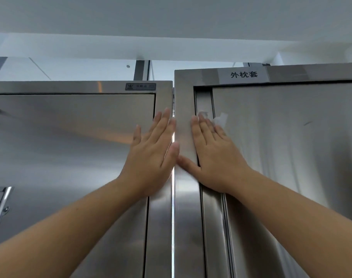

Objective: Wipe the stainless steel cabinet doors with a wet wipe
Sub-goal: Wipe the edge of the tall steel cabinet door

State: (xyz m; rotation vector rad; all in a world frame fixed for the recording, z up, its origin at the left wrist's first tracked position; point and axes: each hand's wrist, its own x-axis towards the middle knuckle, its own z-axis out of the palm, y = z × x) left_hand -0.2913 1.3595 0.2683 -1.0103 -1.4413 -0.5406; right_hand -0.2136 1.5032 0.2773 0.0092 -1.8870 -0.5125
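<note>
Cabinet doors are filling the lower two thirds of the frame: left door (71, 147) at centre left, right door (291, 137) at centre right, both brushed steel. Right cabinet is sitting higher in the picture than the left one.

Around them:
- bright vertical gap (173, 217) is running down the centre between the two cabinets
- white label (243, 74) with black characters is sitting on the right cabinet's top rail, upper right
- small dark nameplate (140, 86) on the left cabinet's top rail, text too small to read
- metal handle (0, 207) is showing at the lower left edge, on the left door
- short dark streak (308, 123) is marking the right door, right of centre
- white ceiling (171, 17) is covering the top of the frame

Hands:
- left hand (153, 157) is lying flat and fully open, fingers straight, pointing up, palm pressing on the left door's right edge and the frame beside it, gripping nothing
- right hand (213, 157) is also lying flat and open, spanning the right cabinet's frame upright (186, 127) and the door's left edge, thumb splayed toward the gap, close to the left thumb
- wet wipe (220, 119), white and crumpled, is sitting pressed under the right fingers (203, 129), sticking out past the fingertips near the right door's upper left corner
</note>
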